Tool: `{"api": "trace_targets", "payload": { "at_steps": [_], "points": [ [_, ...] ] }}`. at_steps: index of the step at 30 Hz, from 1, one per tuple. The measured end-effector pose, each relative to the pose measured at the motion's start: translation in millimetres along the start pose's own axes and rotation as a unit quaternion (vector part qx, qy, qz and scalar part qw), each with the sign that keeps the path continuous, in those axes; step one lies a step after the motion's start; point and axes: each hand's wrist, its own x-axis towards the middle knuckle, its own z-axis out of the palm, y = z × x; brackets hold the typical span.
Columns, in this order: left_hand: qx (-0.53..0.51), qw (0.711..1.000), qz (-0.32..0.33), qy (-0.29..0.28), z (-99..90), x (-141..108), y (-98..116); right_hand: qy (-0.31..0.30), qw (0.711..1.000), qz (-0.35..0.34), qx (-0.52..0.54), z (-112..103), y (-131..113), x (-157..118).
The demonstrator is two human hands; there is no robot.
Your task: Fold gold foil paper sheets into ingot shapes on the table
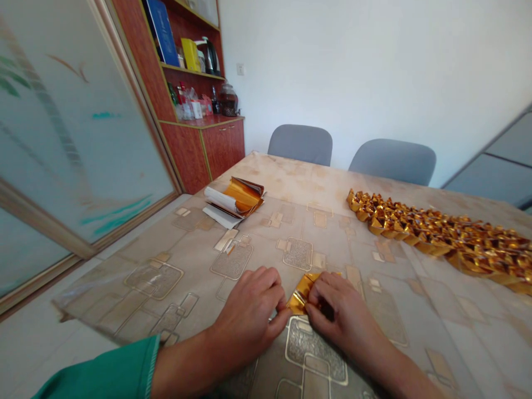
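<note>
While a frosted sliding door (83, 138) fills the far left, a red-brown wooden cabinet (183, 147) stands beside it in the corner, its shelves keeping bottles and an electric kettle (211, 57) off the desk (291, 177). Near the desk's left edge lies a loose stack of gold foil paper (245, 198), its sheets curling, white backing outward in places; set apart from the hands, it probably leaves the working spot free. Closer in, the left hand (260, 305), below a green sleeve (103, 371), has its thumb and forefinger pinching the left end of a partly folded gold foil piece (300, 293). That piece is just above the desk's surface or resting on it; I cannot tell which. On its other side, the right hand (343, 307) pinches with thumb and curled fingers, the two grips seemingly keeping the thin foil from slipping or springing open. Farther right, folded gold foil pieces (440, 233) stand packed in a long band, perhaps so they prop one another.
</note>
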Motion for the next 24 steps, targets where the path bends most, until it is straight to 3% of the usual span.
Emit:
{"api": "trace_targets", "payload": {
  "at_steps": [13, 17, 20, 24],
  "points": [
    [0.045, 0.999, 0.026, -0.002, 2.5, 1, -4, -0.013, 0.999, 0.0, -0.053, 2, -4, 1],
    [0.063, 0.992, 0.112, 0.001, 2.4, -8, -1, -0.022, 0.998, 0.004, -0.052, 3, -3, 0],
    [0.078, 0.983, 0.164, -0.023, 2.6, -17, 1, -0.018, 0.998, 0.006, -0.053, 6, -1, -1],
    [0.068, 0.979, 0.17, -0.085, 0.0, -25, -2, -0.012, 0.998, 0.009, -0.055, 8, 0, -1]
  ]
}}
